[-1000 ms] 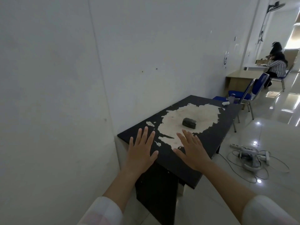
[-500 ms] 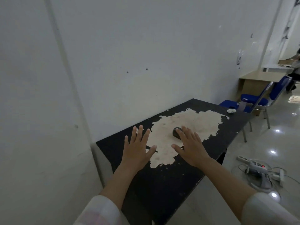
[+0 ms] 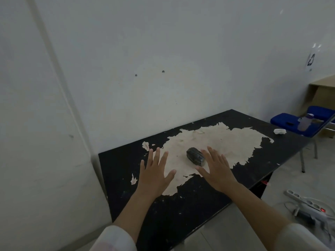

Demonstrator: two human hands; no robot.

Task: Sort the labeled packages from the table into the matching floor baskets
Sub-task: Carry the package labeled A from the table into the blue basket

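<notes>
A small dark wrapped package (image 3: 196,155) lies on the worn pale patch of a black table (image 3: 181,211). My right hand (image 3: 216,170) hovers flat just to the right of the package, fingers spread, fingertips close to its near end. My left hand (image 3: 154,173) is held flat over the table to the left of the package, fingers apart, holding nothing. No floor basket is in view.
A white wall runs behind and to the left of the table. A crumpled white scrap (image 3: 279,131) lies at the table's far right. A blue chair (image 3: 299,122) with a bottle stands beyond. A power strip (image 3: 308,205) with cables lies on the floor at right.
My view has come closer to the table and turned left. Both hands have reached further over the tabletop, and the right hand now sits beside the package.
</notes>
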